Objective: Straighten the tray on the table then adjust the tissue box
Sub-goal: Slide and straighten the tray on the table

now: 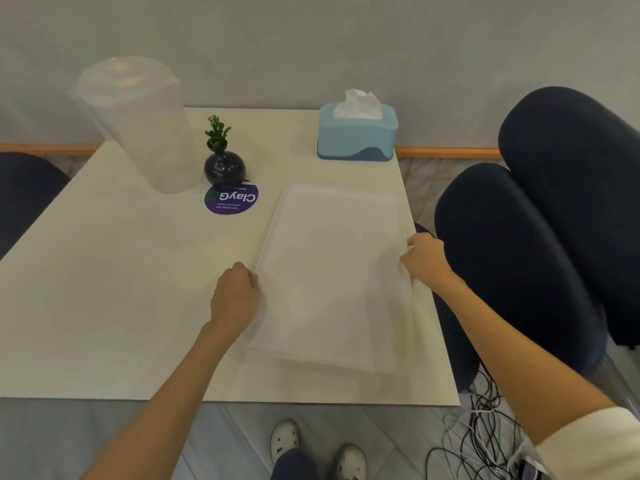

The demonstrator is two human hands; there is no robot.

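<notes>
A pale white tray (329, 271) lies on the right half of the cream table (104, 289), slightly skewed, its far end leaning right. My left hand (235, 296) grips the tray's left edge with fingers curled. My right hand (424, 259) holds the tray's right edge near the table's right side. A light blue tissue box (356, 140) with a white tissue sticking up stands at the far right corner of the table, beyond the tray and apart from it.
A clear plastic cup (138, 126) stands upside down at the far left. A small black vase with a green plant (223, 164) sits beside a purple round sticker (231, 199). Dark blue chairs (536, 237) flank the table's right side; cables (485, 438) lie on the floor.
</notes>
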